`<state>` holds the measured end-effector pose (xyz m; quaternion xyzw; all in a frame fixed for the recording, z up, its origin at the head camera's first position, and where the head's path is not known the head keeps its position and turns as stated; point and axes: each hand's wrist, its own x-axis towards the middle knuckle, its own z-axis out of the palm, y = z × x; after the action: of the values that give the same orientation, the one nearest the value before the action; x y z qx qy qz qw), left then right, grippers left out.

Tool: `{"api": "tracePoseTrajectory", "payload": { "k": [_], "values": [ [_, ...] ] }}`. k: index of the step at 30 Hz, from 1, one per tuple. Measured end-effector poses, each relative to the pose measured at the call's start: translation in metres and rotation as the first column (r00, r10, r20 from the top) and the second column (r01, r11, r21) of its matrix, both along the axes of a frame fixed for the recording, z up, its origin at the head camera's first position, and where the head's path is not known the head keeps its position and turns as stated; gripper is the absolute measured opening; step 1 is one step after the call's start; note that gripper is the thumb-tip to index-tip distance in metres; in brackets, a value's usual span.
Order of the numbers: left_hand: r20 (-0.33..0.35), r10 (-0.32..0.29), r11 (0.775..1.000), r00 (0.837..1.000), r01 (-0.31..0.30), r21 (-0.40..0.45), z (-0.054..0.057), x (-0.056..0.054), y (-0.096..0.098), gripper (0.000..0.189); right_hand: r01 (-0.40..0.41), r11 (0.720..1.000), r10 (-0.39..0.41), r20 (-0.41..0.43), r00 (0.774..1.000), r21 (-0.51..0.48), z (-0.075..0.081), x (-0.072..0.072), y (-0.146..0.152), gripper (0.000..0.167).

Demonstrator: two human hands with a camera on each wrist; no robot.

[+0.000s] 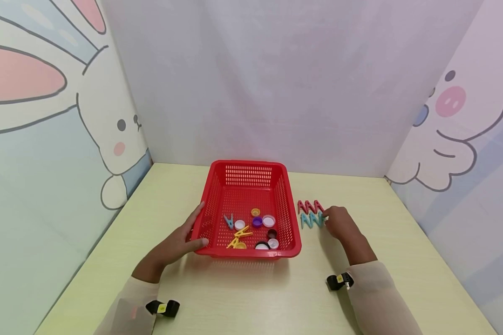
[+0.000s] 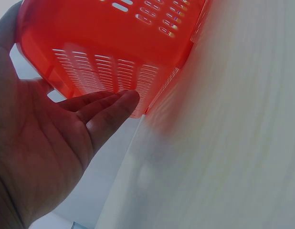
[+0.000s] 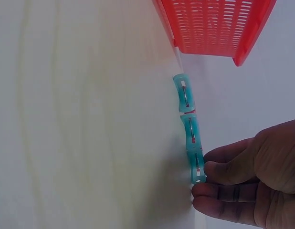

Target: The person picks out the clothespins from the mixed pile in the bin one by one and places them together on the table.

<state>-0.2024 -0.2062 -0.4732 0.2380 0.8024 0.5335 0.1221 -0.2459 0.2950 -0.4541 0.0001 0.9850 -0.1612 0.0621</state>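
Observation:
A red plastic basket (image 1: 251, 253) stands on the table. My left hand (image 1: 173, 244) holds its left side, thumb over the rim near the front corner and fingers along the outer wall (image 2: 104, 71). To the right of the basket, teal clothespins (image 1: 305, 220) stand in a row in front of a row of red clothespins (image 1: 309, 206). My right hand (image 1: 342, 224) pinches the rightmost teal clothespin (image 3: 197, 167) between thumb and fingers, level with the other two. Inside the basket lie a blue clothespin (image 1: 229, 222) and two yellow clothespins (image 1: 243, 232).
Several bottle caps lie among the clothespins in the basket, including a purple cap (image 1: 257, 222), a white cap (image 1: 240, 225) and a brown cap (image 1: 272, 233). The pale table (image 1: 251, 298) meets a grey backdrop (image 1: 268, 93) behind, with cartoon-printed panels (image 1: 46, 186) at the sides.

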Motion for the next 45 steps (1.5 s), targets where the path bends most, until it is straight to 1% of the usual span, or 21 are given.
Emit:
{"api": "tracePoseTrajectory", "payload": {
  "k": [3,8,11,19,24,31,34,38,41,45],
  "values": [
    [0.000,0.000,1.000,1.000,0.000,0.001,0.000,0.000,0.000,0.116,0.005,1.000,-0.005,0.010,1.000,-0.003,0.001,0.000,-0.001,0.028],
    [0.005,0.000,1.000,1.000,0.000,0.000,0.001,0.001,0.000,0.117,-0.008,1.000,0.008,0.014,1.000,0.003,0.002,0.001,0.000,0.029],
    [0.004,0.002,1.000,1.000,-0.002,0.001,0.001,0.001,0.000,0.117,0.008,1.000,-0.008,0.021,1.000,-0.004,0.004,0.003,0.000,0.032],
    [0.001,0.002,1.000,1.000,-0.002,-0.005,0.001,0.001,0.000,0.117,0.009,1.000,-0.010,-0.031,0.999,-0.019,0.016,0.010,-0.001,0.035],
    [-0.004,-0.001,1.000,1.000,0.001,-0.004,0.001,0.001,-0.001,0.117,0.001,1.000,-0.002,-0.055,0.998,-0.022,0.026,0.012,-0.005,0.034],
    [0.000,-0.002,1.000,1.000,0.002,0.007,0.000,0.000,-0.001,0.117,-0.018,1.000,0.016,-0.096,0.995,-0.022,0.042,0.019,-0.015,0.042],
    [-0.001,-0.002,1.000,1.000,0.002,0.008,-0.001,0.000,-0.001,0.118,-0.025,1.000,0.022,-0.121,0.992,-0.019,0.050,0.024,-0.024,0.039],
    [0.000,-0.003,1.000,1.000,0.003,0.007,-0.001,0.000,-0.001,0.118,-0.033,0.999,0.030,-0.159,0.987,-0.014,0.062,0.031,-0.039,0.035],
    [0.001,0.001,1.000,1.000,-0.001,0.003,0.000,0.000,-0.001,0.117,-0.039,0.999,0.034,-0.193,0.981,-0.021,0.070,0.038,-0.050,0.035],
    [0.002,0.006,1.000,1.000,-0.006,-0.001,0.000,0.000,0.000,0.117,-0.061,0.998,0.052,-0.252,0.966,-0.025,0.077,0.047,-0.065,0.036]
  ]
}}
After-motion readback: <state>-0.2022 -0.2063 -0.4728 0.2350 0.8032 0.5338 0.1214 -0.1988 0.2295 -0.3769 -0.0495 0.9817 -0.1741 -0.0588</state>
